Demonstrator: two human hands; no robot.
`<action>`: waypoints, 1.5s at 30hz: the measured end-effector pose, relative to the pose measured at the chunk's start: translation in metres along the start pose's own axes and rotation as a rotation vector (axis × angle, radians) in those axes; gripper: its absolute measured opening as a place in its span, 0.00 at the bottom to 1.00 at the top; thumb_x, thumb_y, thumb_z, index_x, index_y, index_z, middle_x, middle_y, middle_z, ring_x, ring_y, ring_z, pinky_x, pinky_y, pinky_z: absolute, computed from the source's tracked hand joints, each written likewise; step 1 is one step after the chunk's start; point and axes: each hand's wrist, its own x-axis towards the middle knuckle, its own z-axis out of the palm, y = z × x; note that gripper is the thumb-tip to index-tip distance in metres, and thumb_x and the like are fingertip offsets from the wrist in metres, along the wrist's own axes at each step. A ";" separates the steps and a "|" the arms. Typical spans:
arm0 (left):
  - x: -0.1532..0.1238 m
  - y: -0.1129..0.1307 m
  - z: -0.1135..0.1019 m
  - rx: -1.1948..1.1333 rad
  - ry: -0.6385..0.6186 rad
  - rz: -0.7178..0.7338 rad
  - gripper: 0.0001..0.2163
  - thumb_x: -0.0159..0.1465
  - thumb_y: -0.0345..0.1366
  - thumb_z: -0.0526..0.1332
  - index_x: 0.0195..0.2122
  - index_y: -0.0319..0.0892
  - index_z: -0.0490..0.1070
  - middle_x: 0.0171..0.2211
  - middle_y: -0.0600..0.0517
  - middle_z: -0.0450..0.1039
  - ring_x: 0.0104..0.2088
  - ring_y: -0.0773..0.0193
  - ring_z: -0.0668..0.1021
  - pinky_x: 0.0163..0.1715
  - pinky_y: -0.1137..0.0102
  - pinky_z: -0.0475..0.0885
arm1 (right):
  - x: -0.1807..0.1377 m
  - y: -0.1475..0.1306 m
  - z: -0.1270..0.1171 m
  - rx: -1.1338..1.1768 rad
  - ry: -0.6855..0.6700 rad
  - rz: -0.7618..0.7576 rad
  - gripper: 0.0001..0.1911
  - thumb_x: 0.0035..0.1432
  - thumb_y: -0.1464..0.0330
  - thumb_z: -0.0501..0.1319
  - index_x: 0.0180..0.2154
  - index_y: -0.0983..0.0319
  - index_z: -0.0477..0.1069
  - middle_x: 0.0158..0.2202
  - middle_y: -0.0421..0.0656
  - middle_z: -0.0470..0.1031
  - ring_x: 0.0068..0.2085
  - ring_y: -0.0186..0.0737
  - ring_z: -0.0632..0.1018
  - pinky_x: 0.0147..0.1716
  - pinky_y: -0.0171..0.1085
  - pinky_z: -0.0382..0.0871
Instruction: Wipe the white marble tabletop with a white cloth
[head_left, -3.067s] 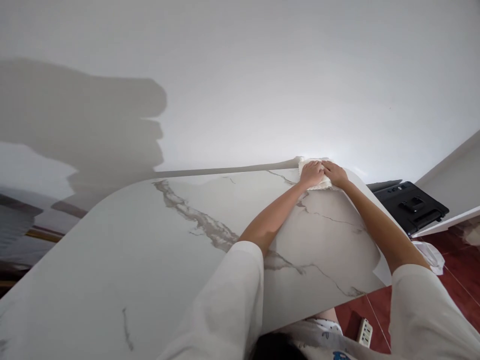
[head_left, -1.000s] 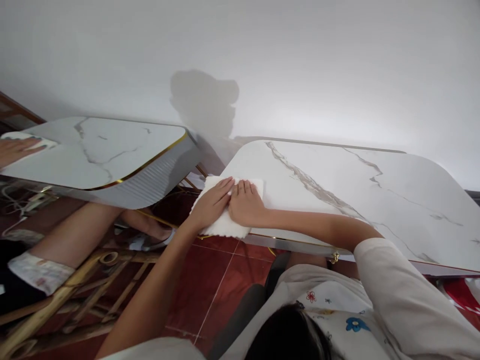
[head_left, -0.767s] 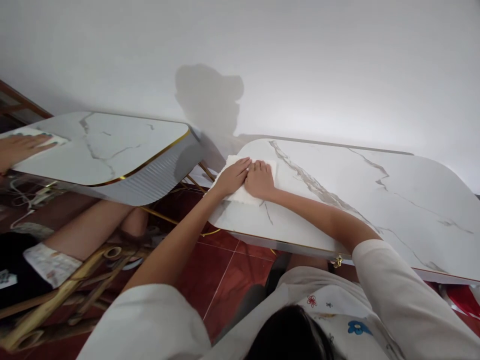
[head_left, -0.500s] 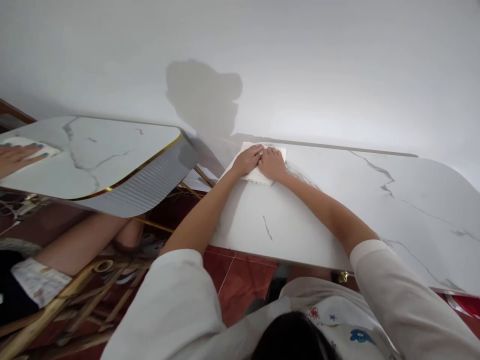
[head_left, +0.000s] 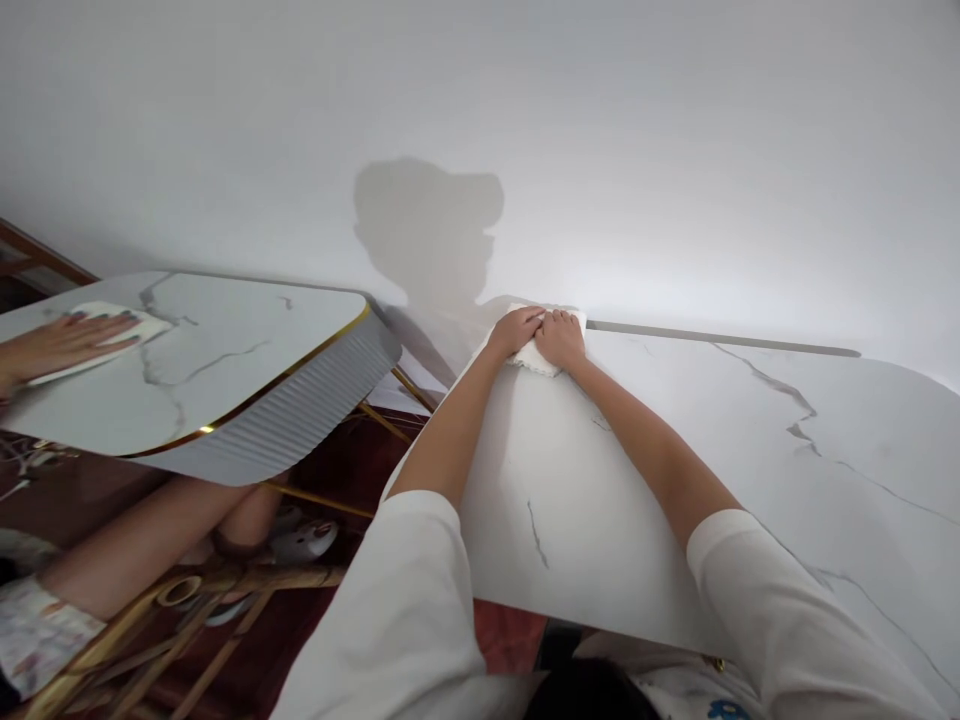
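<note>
A white marble-patterned table (head_left: pixel 675 480) stretches in front of me against a white wall. At its far left corner lies a white cloth (head_left: pixel 541 360). Both my arms reach out to it. My left hand (head_left: pixel 516 331) and my right hand (head_left: pixel 561 338) lie side by side, pressed flat on the cloth with fingers stretched forward. Most of the cloth is hidden under them.
A second marble table with a gold rim (head_left: pixel 225 370) stands to the left, a narrow gap away. Another person's hand (head_left: pixel 64 338) presses a cloth (head_left: pixel 112 322) there, their legs (head_left: pixel 150 540) beneath. Bamboo chair frame (head_left: pixel 172 620) and red tile floor below.
My hands have pushed the cloth from the table's near left edge away from me to its far left corner by the wall. Three seconds ago they were at the far right corner.
</note>
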 end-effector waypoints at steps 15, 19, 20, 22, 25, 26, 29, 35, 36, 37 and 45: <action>-0.107 0.005 -0.011 0.179 -0.029 0.222 0.24 0.66 0.37 0.42 0.61 0.36 0.60 0.64 0.45 0.58 0.64 0.60 0.61 0.65 0.63 0.53 | -0.105 -0.053 -0.022 -0.096 0.014 -0.078 0.27 0.66 0.69 0.46 0.61 0.81 0.56 0.62 0.63 0.59 0.63 0.59 0.60 0.61 0.49 0.49; -0.168 0.014 -0.021 0.208 0.001 0.266 0.24 0.67 0.39 0.41 0.62 0.38 0.58 0.64 0.45 0.59 0.65 0.59 0.60 0.66 0.59 0.54 | -0.153 -0.082 -0.035 -0.093 -0.010 -0.111 0.29 0.65 0.69 0.47 0.61 0.82 0.55 0.63 0.63 0.58 0.63 0.60 0.59 0.61 0.51 0.50; -0.184 0.018 -0.023 0.215 0.010 0.266 0.24 0.67 0.39 0.41 0.62 0.38 0.58 0.64 0.45 0.59 0.65 0.59 0.60 0.66 0.59 0.54 | -0.165 -0.088 -0.038 -0.088 -0.020 -0.120 0.29 0.65 0.69 0.47 0.61 0.82 0.55 0.63 0.63 0.58 0.63 0.60 0.59 0.62 0.52 0.50; -0.212 0.028 -0.026 0.230 0.017 0.250 0.24 0.67 0.39 0.41 0.62 0.37 0.58 0.64 0.44 0.59 0.64 0.58 0.60 0.65 0.58 0.55 | -0.188 -0.097 -0.046 -0.067 -0.046 -0.137 0.29 0.65 0.69 0.46 0.62 0.82 0.54 0.63 0.64 0.57 0.64 0.60 0.59 0.62 0.52 0.49; -0.246 0.048 -0.027 0.254 -0.002 0.198 0.24 0.67 0.37 0.41 0.62 0.37 0.58 0.64 0.45 0.59 0.64 0.58 0.61 0.65 0.58 0.55 | -0.219 -0.103 -0.058 -0.016 -0.096 -0.155 0.30 0.65 0.68 0.47 0.62 0.82 0.53 0.64 0.64 0.56 0.65 0.59 0.57 0.63 0.52 0.47; -0.254 0.056 -0.026 0.262 -0.013 0.182 0.24 0.67 0.37 0.42 0.62 0.38 0.58 0.64 0.45 0.59 0.64 0.58 0.60 0.65 0.58 0.55 | -0.227 -0.102 -0.061 0.001 -0.110 -0.159 0.30 0.65 0.68 0.47 0.62 0.82 0.53 0.64 0.64 0.55 0.65 0.58 0.57 0.64 0.51 0.46; -0.268 0.079 -0.020 0.282 -0.037 0.141 0.25 0.66 0.36 0.42 0.63 0.35 0.57 0.65 0.45 0.57 0.65 0.58 0.60 0.66 0.58 0.53 | -0.247 -0.094 -0.072 0.031 -0.128 -0.169 0.30 0.64 0.68 0.47 0.62 0.82 0.53 0.65 0.64 0.54 0.66 0.57 0.56 0.65 0.50 0.45; -0.257 0.114 -0.003 0.264 -0.049 0.079 0.26 0.64 0.36 0.45 0.62 0.32 0.58 0.64 0.44 0.58 0.65 0.57 0.59 0.66 0.62 0.53 | -0.256 -0.064 -0.082 0.027 -0.114 -0.159 0.30 0.62 0.69 0.47 0.62 0.80 0.54 0.64 0.62 0.56 0.65 0.55 0.57 0.64 0.50 0.46; -0.250 0.117 -0.001 0.244 -0.048 0.079 0.26 0.63 0.36 0.46 0.62 0.31 0.59 0.64 0.43 0.58 0.65 0.57 0.60 0.66 0.62 0.53 | -0.252 -0.058 -0.082 0.024 -0.103 -0.145 0.30 0.62 0.69 0.47 0.62 0.81 0.54 0.64 0.62 0.57 0.65 0.55 0.57 0.64 0.50 0.47; -0.240 0.118 0.001 0.221 -0.043 0.081 0.26 0.63 0.36 0.47 0.62 0.31 0.60 0.64 0.43 0.58 0.65 0.57 0.60 0.66 0.63 0.54 | -0.246 -0.051 -0.080 0.019 -0.090 -0.132 0.30 0.62 0.69 0.47 0.62 0.81 0.54 0.64 0.62 0.58 0.65 0.55 0.58 0.64 0.49 0.47; -0.136 0.102 0.019 0.008 0.031 0.049 0.25 0.61 0.36 0.50 0.59 0.38 0.65 0.62 0.47 0.63 0.62 0.59 0.64 0.64 0.66 0.56 | -0.156 0.004 -0.061 -0.054 -0.026 -0.103 0.28 0.62 0.71 0.46 0.60 0.80 0.59 0.60 0.59 0.64 0.61 0.53 0.62 0.61 0.45 0.51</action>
